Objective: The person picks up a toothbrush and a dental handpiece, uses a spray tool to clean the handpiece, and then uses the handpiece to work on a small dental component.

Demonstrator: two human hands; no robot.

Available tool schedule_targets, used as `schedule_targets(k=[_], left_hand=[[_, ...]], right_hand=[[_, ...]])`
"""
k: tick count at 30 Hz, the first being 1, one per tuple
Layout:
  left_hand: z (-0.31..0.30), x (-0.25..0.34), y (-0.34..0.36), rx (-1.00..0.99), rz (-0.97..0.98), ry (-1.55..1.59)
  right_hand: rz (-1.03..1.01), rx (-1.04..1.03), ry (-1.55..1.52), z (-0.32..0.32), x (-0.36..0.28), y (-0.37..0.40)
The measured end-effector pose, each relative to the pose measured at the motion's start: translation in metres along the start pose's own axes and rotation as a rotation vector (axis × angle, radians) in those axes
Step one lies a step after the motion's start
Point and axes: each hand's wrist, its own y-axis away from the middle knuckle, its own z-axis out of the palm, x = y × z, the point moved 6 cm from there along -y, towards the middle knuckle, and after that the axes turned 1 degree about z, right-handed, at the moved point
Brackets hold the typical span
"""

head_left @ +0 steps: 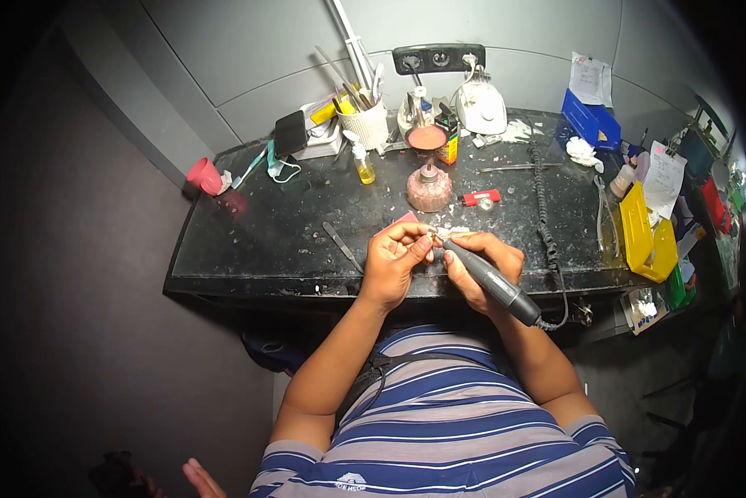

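My right hand [506,256] is wrapped round a dark grey rotary handpiece [499,286], its tip pointing up and left. A coiled black cord [544,207] runs from the handpiece's rear end up across the bench. Close to that tip, my left hand [391,267] pinches a small pale piece [431,235] between thumb and fingers; its kind is too small to tell. Both hands meet above the front part of the black bench [248,249]. Behind my left fingers shows a flat pink piece [406,219]. A thin metal tool [341,246] lies left of my left hand.
Beyond my hands stand a pink-stained round jar [429,192], a red lighter [479,197] and a small bottle of yellow liquid [364,166]. Farther back are a tool-filled holder [366,126] and a white device [481,108]. Yellow bin [638,228] at right; another person's hand [202,480] lower left.
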Motion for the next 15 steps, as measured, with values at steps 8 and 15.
schedule_targets(k=[8,15], left_hand=[[0.0023,0.0018,0.0001,0.000,-0.005,-0.012],[0.0020,0.0022,0.0000,0.008,-0.006,-0.043]], right_hand=[[0.012,-0.008,0.011,0.0003,-0.0008,-0.0007],[0.030,-0.025,0.015,0.0005,-0.0001,0.0008]])
